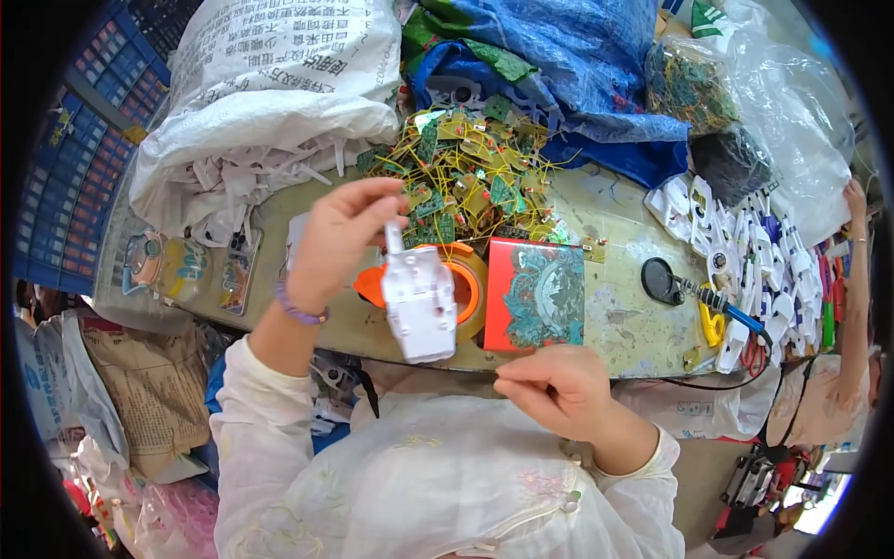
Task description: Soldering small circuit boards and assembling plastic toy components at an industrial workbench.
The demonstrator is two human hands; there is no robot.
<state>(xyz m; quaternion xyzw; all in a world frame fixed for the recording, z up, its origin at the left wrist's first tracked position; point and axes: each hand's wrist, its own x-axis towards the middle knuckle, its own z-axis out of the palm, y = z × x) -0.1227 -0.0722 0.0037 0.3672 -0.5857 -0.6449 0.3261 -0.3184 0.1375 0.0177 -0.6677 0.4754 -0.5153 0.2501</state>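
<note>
White casing (424,303) below the left hand (343,231), in its pinch, left of curled right hand (568,389)

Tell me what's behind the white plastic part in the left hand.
Behind the white plastic part, an orange piece shows at left and a tape roll at right; whatever the part covers is hidden.

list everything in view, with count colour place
plastic piece: one, white, centre
tape roll: one, orange, behind it
case: one, red and teal, centre
circuit boards: many, green, heaped upper centre
sack: one, white, upper left
tarp: one, blue, top centre
plastic parts: many, white, right
soldering iron: one, blue-handled, right
crates: several, blue, far left
table: one, grey-green, middle
co-worker's arm: one, bare, far right
left hand: one, bare, holding plastic piece
right hand: one, bare, near case
</note>
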